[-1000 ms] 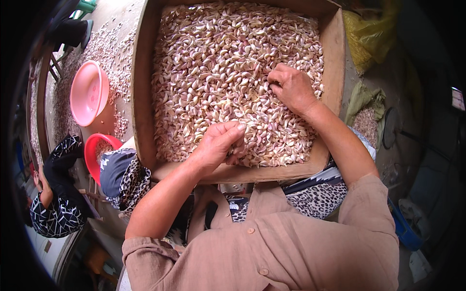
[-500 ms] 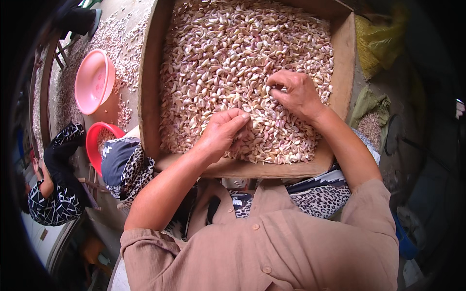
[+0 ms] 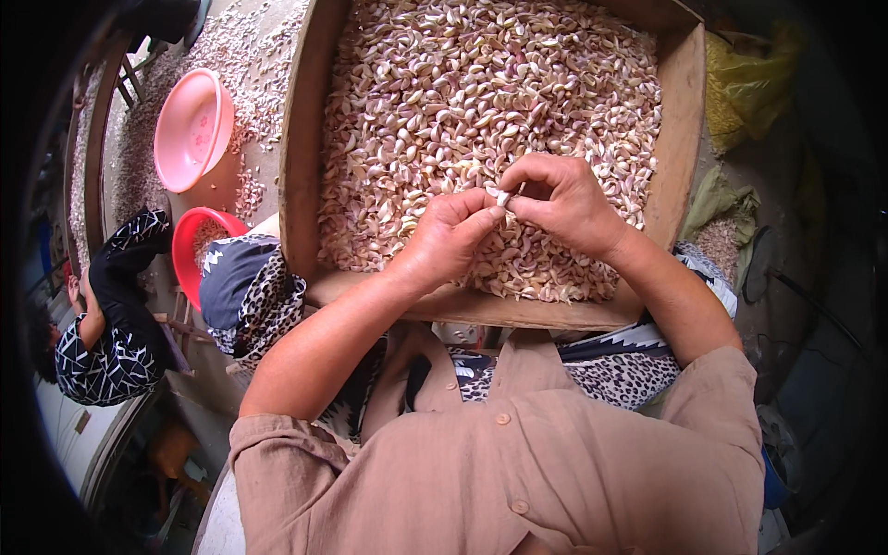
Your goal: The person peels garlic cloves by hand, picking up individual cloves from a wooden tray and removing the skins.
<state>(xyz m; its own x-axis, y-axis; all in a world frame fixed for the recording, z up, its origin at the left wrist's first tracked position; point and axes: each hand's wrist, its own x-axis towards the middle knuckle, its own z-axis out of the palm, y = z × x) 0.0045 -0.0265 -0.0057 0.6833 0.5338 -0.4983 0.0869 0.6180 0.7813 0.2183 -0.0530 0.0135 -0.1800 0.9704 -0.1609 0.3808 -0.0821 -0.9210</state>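
A wooden tray (image 3: 680,139) full of garlic cloves (image 3: 435,102) with whitish and purple skins lies in front of me. Over its near half my two hands meet at the fingertips. A single pale garlic clove (image 3: 502,198) sits between them. My right hand (image 3: 569,205) pinches the clove with thumb and forefinger, the other fingers curled under. My left hand (image 3: 449,236) is closed too, its thumb and forefinger pressed on the clove's other side. The left hand's remaining fingers are mostly hidden.
Left of the tray stand a pink basin (image 3: 171,139) and a red basin (image 3: 188,254), with cloves scattered on the floor. Another person (image 3: 111,356) sits at far left. At right are a yellow sack (image 3: 745,92) and a greenish sack (image 3: 712,203) holding small pinkish pieces.
My hands, apart before, have come together at one clove: the left moved right and upward, the right shifted toward it. The view has shifted slightly.
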